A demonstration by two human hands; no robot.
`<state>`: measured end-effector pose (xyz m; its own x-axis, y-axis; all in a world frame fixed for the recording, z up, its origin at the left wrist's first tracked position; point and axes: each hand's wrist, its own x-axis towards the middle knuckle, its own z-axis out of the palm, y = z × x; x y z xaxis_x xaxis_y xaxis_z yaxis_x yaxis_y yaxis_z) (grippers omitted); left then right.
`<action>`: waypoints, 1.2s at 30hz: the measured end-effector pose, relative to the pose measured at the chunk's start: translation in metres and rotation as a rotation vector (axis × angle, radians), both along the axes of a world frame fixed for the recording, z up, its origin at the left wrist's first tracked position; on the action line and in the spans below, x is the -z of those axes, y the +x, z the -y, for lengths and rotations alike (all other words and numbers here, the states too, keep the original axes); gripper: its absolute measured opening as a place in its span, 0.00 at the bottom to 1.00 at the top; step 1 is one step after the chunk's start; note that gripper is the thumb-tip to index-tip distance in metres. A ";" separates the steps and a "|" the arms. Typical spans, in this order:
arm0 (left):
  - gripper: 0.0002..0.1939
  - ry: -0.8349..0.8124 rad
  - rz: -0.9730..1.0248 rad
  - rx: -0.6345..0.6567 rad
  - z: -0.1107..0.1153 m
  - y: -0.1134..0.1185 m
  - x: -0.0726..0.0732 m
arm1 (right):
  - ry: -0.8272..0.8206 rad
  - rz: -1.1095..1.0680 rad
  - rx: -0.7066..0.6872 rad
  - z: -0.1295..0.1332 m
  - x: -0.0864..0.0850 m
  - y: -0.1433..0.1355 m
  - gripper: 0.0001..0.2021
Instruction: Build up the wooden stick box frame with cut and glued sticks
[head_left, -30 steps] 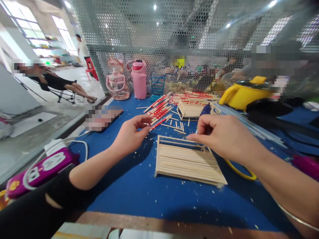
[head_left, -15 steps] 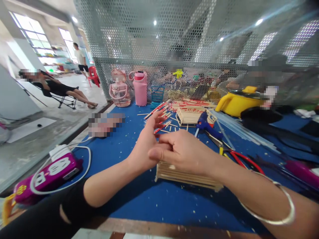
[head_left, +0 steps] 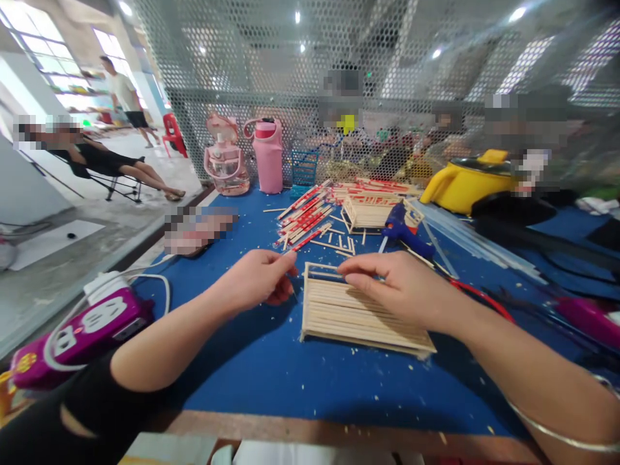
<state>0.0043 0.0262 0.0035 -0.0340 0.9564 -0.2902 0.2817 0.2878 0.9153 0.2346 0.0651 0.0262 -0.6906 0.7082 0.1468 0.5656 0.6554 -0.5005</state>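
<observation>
A small frame of pale wooden sticks (head_left: 358,316), laid side by side with a raised rail along the far edge, rests on the blue tabletop. Over its far right part is my right hand (head_left: 407,284), thumb and index finger curved and slightly apart; whether the fingertips touch the frame I cannot tell. My left hand (head_left: 256,278) is just left of the frame, with thumb and index finger pressed together and the other fingers curled. Anything between them is too small to make out. Beyond the frame lie loose short sticks (head_left: 339,244) and a blue glue gun (head_left: 400,229).
Red-wrapped stick bundles (head_left: 305,216) and another stick frame (head_left: 371,215) lie farther back. Pink bottles (head_left: 268,158), a yellow pot (head_left: 465,184) and clear glue sticks (head_left: 479,242) stand or lie around. Red-handled pliers (head_left: 484,300) are at right, a purple power bank (head_left: 82,332) at left.
My hands were together above the frame and have moved apart. The left has gone down to the left and closed; the right has shifted right, uncovering the frame.
</observation>
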 end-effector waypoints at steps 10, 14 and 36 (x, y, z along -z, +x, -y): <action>0.13 -0.190 0.283 0.090 0.001 0.017 0.010 | 0.085 0.019 -0.062 0.009 0.015 -0.013 0.16; 0.08 -0.202 0.282 0.083 0.001 0.017 0.010 | 0.119 0.022 -0.054 0.009 0.017 -0.014 0.16; 0.17 0.116 0.114 0.009 -0.001 -0.002 0.014 | 0.047 -0.231 0.489 -0.010 -0.007 0.044 0.17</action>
